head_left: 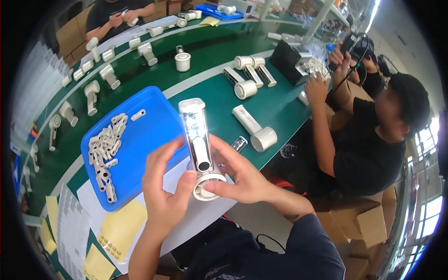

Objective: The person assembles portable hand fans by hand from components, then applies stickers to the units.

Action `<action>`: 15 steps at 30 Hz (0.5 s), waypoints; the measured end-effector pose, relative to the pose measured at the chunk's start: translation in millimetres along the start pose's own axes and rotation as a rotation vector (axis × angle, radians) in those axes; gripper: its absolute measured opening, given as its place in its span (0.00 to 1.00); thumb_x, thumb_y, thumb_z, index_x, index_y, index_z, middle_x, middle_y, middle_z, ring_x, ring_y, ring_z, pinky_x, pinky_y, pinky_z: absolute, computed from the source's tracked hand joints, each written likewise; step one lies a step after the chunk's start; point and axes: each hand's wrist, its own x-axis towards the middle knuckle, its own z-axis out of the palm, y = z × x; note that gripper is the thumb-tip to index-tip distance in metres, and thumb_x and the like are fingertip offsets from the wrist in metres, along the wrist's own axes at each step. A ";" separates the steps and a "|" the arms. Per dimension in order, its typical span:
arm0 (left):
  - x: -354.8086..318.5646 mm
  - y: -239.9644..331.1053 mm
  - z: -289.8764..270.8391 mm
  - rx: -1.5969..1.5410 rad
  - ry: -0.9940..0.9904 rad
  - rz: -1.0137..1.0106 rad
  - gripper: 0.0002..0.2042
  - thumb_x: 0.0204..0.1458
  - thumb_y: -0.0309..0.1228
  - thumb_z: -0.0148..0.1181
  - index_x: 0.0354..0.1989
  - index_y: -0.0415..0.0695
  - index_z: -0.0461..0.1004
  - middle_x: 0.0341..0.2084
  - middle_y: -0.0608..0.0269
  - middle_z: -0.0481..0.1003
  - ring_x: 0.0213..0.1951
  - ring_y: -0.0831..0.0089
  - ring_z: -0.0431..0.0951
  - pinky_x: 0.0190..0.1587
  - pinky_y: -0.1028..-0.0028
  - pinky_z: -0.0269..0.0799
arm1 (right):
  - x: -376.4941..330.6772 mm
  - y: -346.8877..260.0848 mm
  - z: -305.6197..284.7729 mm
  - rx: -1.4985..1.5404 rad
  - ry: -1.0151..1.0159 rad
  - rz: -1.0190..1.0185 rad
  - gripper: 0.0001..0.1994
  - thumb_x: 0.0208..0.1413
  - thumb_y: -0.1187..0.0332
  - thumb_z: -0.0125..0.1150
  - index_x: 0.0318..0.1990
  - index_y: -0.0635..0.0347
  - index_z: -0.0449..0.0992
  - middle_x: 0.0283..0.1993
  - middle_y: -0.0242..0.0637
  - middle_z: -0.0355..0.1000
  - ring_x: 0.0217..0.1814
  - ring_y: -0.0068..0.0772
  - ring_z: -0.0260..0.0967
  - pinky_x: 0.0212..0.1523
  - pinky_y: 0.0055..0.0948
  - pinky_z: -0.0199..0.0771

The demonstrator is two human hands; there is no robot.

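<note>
Between both hands I hold a white handheld fan (192,106) with its handle pointing up and away from me. My left hand (165,189) grips it from the left, the thumb beside the lower handle. From the other side my right hand (245,177) curls round it, its thumb on the round vented head (207,192). A narrow white strip (201,151) with a dark oval end lies along the shiny, open-looking face of the handle; whether it is fixed there I cannot tell. Left of the hands, a blue tray (149,135) bears a pile of similar small white strips (107,140).
Another white fan (256,128) lies to the right, several more (245,88) beyond it. Fans also line the green conveyor (158,77). Yellow paper pads (123,224) lie at lower left. A co-worker (373,144) sits at right near a black box (289,63); another person (119,18) works opposite.
</note>
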 end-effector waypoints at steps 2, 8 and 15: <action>19.9 9.6 22.1 -0.137 -0.011 -0.109 0.23 0.55 0.30 0.57 0.57 0.31 0.67 0.47 0.51 0.73 0.48 0.67 0.73 0.51 0.69 0.69 | 0.2 0.9 -15.8 -0.157 0.034 -0.048 0.44 0.51 0.67 0.70 0.72 0.57 0.47 0.61 0.45 0.59 0.57 0.34 0.64 0.46 0.28 0.73; 51.2 -11.8 50.1 -0.367 -0.019 -0.243 0.26 0.54 0.29 0.57 0.59 0.28 0.62 0.49 0.52 0.72 0.48 0.71 0.73 0.49 0.72 0.70 | 9.1 -11.9 -48.1 -0.124 0.011 -0.006 0.45 0.49 0.70 0.70 0.71 0.62 0.47 0.60 0.43 0.60 0.60 0.34 0.62 0.52 0.32 0.69; 50.6 -34.7 57.1 -0.383 0.026 -0.306 0.29 0.53 0.29 0.56 0.62 0.28 0.57 0.55 0.50 0.68 0.54 0.65 0.71 0.57 0.69 0.66 | 19.3 3.5 -76.6 -0.256 -0.019 -0.124 0.44 0.52 0.66 0.67 0.72 0.62 0.45 0.53 0.46 0.63 0.48 0.42 0.69 0.46 0.32 0.71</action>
